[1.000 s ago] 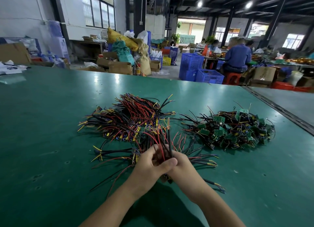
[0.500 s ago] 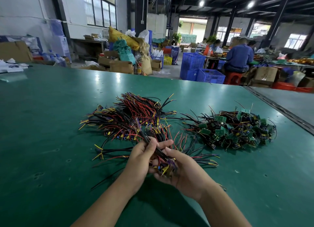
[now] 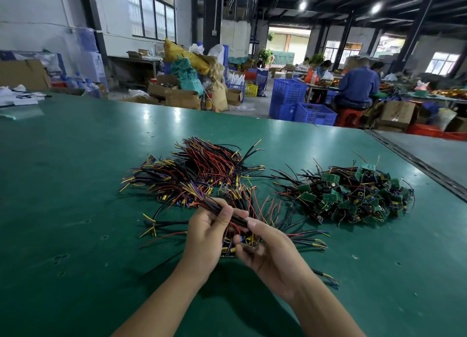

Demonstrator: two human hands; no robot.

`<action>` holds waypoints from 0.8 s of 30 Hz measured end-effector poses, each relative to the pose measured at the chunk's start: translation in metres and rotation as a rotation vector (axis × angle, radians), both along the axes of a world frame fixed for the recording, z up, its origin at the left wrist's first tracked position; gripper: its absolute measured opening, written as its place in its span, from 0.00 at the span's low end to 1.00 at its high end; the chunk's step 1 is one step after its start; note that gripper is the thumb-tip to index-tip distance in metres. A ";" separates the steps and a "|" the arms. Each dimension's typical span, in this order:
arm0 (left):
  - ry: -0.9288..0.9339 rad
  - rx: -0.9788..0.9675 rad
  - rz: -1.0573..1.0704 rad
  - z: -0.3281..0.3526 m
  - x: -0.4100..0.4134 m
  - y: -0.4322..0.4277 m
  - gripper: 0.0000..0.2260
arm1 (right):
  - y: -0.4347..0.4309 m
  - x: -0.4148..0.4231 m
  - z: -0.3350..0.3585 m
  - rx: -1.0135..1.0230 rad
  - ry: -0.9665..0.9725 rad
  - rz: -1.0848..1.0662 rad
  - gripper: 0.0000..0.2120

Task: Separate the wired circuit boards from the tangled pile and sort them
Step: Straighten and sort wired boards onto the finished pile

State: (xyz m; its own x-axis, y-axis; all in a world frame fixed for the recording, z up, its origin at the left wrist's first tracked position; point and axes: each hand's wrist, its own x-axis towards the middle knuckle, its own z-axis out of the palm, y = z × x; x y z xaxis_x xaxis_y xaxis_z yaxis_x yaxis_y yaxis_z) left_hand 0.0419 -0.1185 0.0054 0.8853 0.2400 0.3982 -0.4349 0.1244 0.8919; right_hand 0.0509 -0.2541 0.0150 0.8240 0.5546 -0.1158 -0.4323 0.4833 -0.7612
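Observation:
Both hands hold one bundle of wired circuit boards [image 3: 235, 240] just above the green table [image 3: 75, 185]. My left hand [image 3: 207, 235] grips its black and red wires, which slant up to the left. My right hand [image 3: 267, 251] cradles the boards' end from the right, fingers curled round it. Behind the hands lies a sorted heap of boards with red, black and yellow wires [image 3: 199, 175] fanned out. To the right sits the tangled pile of green boards [image 3: 353, 195].
Loose wired boards [image 3: 310, 238] lie on the table right of my hands, and others [image 3: 156, 225] to the left. A metal seam [image 3: 414, 160] crosses the table at the far right. Blue crates [image 3: 300, 104], cardboard boxes and seated workers [image 3: 356, 86] fill the background.
The bundle's wires, upright a second ago, have swung down to slant left. My left hand has shifted along the wires, and my right hand has turned palm-up beneath the boards.

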 end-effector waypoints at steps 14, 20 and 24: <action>0.222 0.152 0.145 -0.012 0.007 0.012 0.21 | -0.040 0.082 0.043 -0.600 -0.413 -0.661 0.05; 0.183 0.242 0.101 -0.007 0.001 0.020 0.18 | -0.086 0.150 0.056 -1.449 -1.010 -0.810 0.09; 0.166 0.248 0.094 -0.001 0.001 0.030 0.19 | -0.107 0.169 0.042 -1.750 -1.202 -0.613 0.11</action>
State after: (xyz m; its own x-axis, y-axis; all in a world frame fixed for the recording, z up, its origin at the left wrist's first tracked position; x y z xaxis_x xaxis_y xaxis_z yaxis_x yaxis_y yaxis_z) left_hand 0.0425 -0.0884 0.0042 0.9215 0.2377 0.3070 -0.2802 -0.1403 0.9496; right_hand 0.2195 -0.3614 0.0567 0.8484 0.2127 0.4848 0.3302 -0.9284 -0.1706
